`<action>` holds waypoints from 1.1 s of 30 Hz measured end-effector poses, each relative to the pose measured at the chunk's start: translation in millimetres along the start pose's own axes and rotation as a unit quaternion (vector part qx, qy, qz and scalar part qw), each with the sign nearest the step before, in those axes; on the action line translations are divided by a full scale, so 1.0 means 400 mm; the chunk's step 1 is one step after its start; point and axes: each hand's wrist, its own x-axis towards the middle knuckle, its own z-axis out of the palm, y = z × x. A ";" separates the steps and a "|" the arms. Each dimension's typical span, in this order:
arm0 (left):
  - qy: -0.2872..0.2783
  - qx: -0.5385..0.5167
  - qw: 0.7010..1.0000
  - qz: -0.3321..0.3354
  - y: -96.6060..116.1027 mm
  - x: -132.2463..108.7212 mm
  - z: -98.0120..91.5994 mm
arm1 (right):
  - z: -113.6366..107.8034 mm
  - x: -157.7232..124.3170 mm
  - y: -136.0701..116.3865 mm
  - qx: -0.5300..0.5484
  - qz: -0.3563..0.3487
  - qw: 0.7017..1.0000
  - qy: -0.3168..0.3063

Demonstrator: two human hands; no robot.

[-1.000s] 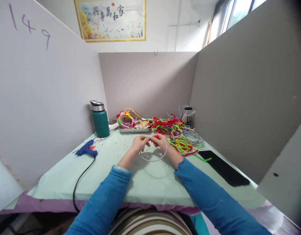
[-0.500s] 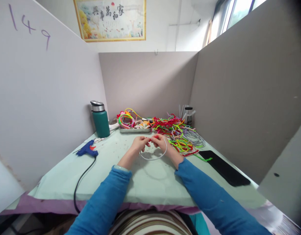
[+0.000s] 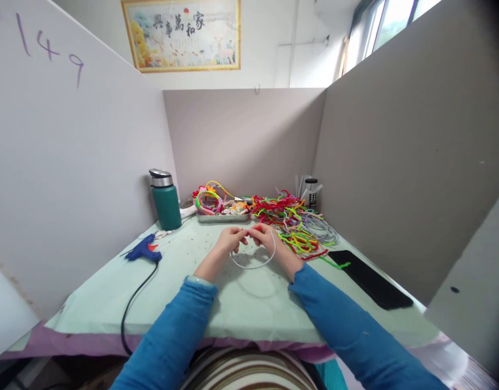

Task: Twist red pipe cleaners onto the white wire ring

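My left hand [image 3: 232, 239] and my right hand [image 3: 263, 236] meet above the middle of the table, fingertips almost touching. Both are closed in a pinch on a small red piece [image 3: 255, 228], which looks like fuzzy pipe cleaner; the fingers cover much of it. A thin pale grey hoop [image 3: 253, 267], like a headband, hangs in a curve below and between the hands. One end of it rises past my right hand and the other reaches my left fingers. Where the red piece meets the hoop is hidden.
A heap of coloured pipe cleaners [image 3: 282, 211] lies behind my right hand, beside a metal tray [image 3: 223, 219] of small decorations. At left are a green bottle [image 3: 166, 207] and a blue glue gun [image 3: 145, 249] with a black cord. A black phone [image 3: 371, 281] lies at right.
My hands stay at nearly the same spot, with only slight finger movement at the red piece. The whole view has shifted a little.
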 end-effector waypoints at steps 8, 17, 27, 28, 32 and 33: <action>0.000 0.001 1.000 -0.002 0.003 -0.002 -0.002 | -0.002 -0.002 -0.004 -0.006 -0.001 1.000 -0.003; -0.001 0.019 1.000 -0.003 0.003 -0.001 -0.001 | -0.002 0.005 0.012 0.007 0.002 1.000 -0.005; -0.003 0.014 1.000 -0.004 0.004 -0.004 -0.001 | -0.001 -0.001 -0.002 0.008 0.005 1.000 -0.006; -0.003 0.014 1.000 -0.005 0.005 -0.004 -0.001 | -0.001 0.000 0.000 0.009 0.004 1.000 -0.007; -0.002 0.007 1.000 -0.008 0.008 -0.007 0.000 | -0.003 0.004 0.015 0.011 -0.001 1.000 -0.011; -0.001 0.007 1.000 -0.008 0.009 -0.008 0.001 | -0.003 0.005 0.019 0.012 -0.002 1.000 -0.011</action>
